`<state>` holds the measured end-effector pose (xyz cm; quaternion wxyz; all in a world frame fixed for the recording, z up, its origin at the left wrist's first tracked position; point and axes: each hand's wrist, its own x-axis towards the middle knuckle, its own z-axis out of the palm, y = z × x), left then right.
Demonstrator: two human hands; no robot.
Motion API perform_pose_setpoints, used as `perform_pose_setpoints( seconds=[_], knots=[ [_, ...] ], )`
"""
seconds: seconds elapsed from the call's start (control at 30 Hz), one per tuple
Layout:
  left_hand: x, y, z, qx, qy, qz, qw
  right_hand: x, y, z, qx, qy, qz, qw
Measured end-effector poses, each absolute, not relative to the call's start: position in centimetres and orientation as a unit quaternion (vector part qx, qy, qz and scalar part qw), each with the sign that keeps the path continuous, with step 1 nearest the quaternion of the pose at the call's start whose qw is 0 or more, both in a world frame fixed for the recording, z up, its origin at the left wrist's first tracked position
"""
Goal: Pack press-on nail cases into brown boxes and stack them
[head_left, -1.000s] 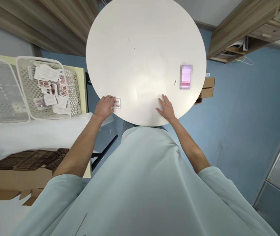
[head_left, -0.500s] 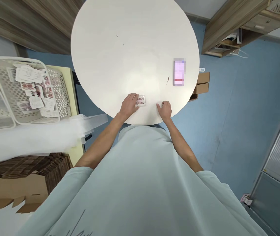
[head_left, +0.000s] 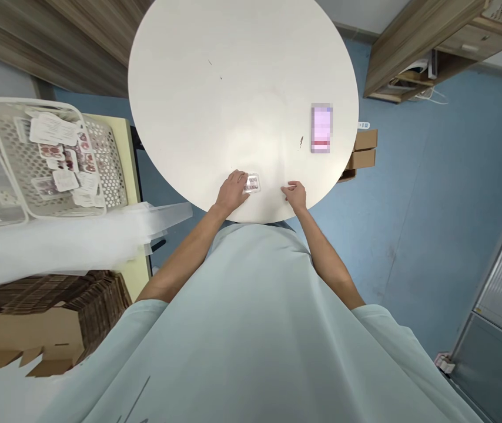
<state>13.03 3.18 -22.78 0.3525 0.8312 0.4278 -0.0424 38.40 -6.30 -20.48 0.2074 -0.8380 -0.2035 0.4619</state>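
Observation:
A small clear plastic case (head_left: 253, 183) lies on the round white table near its front edge. Inside it are two rows of small dark reddish pieces that look like press-on nails. My left hand (head_left: 233, 192) grips the case's left end, fingers over the top edge and thumb at the bottom, hiding part of it. A short way to the right, my right hand (head_left: 295, 194) is low over the table with thumb and fingertips drawn together. Anything between those fingertips is too small to make out.
A phone-like object (head_left: 321, 128), blurred out, lies on the table's right. At left, a white basket (head_left: 114, 158) holds several packs and white cards. White sheeting (head_left: 79, 244) and stacked flat cardboard (head_left: 101, 311) lie below it. Brown boxes (head_left: 364, 148) stand beyond the table's right edge.
My right hand's curled fingers have straightened, and the fingertips have come toward the thumb. My left hand stays on the case, which has tilted slightly.

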Motion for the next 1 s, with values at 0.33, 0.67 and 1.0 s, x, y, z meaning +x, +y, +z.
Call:
perform_pose_setpoints(
  seconds=[0.33, 0.67, 1.0],
  knots=[
    [13.4, 2.3, -23.4, 0.833, 0.429, -0.043, 0.346, 36.8, -6.1, -17.7, -0.821, -0.35, 0.406, 0.195],
    [12.1, 0.9, -22.1, 0.759, 0.527, 0.042, 0.379, 29.7, -3.2, -17.3, -0.728, -0.507, 0.444, 0.125],
    [14.2, 1.0, -20.9, 0.535, 0.702, 0.037, 0.468, 27.0, -2.1, -20.2, -0.692, -0.566, 0.446, 0.037]
  ],
)
